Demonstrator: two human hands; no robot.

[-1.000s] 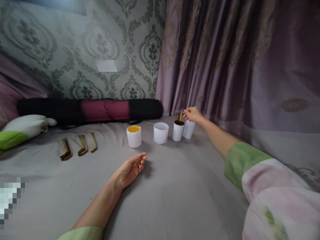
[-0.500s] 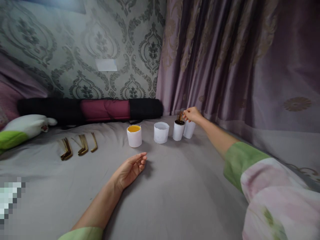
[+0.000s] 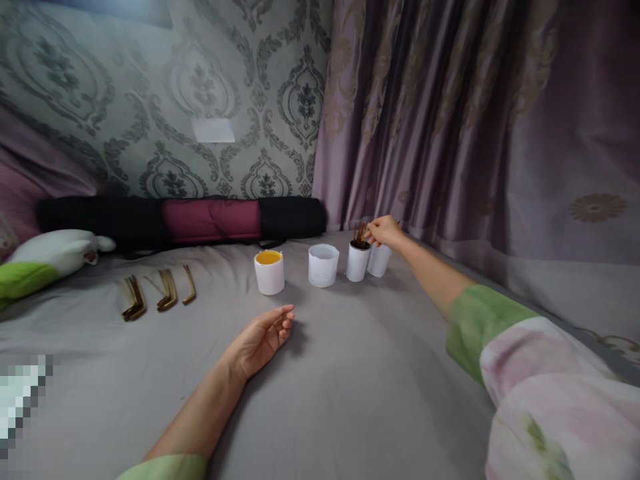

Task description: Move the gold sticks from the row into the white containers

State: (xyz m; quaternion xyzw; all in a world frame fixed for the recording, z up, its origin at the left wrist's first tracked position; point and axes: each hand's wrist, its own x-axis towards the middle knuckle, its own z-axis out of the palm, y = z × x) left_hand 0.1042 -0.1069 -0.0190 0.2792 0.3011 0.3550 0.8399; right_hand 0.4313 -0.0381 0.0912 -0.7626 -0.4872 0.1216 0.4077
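Note:
My left hand (image 3: 264,341) lies on the grey sheet, palm turned inward, fingers loosely curled and apart, holding nothing. My right hand (image 3: 384,231) reaches far forward, its fingertips pinched at the tops of thin brown sticks (image 3: 359,233). These stand upright in a narrow white cup (image 3: 357,265) with a dark inside. Another white cup (image 3: 379,261) is just right of it, partly behind my right hand. To the left come a wide white container (image 3: 323,268) and a white container (image 3: 270,277) with a yellow inside.
Bent brown-gold sticks lie at the left in a left bunch (image 3: 134,299), a middle bunch (image 3: 168,291) and a single bent stick (image 3: 189,285). A white-and-green plush toy (image 3: 45,257) sits far left. A black-and-maroon roll (image 3: 215,220) lines the wall; a purple curtain (image 3: 425,133) hangs right.
My right hand has shifted very slightly left and down at the narrow cup's sticks. The left hand stays where it was.

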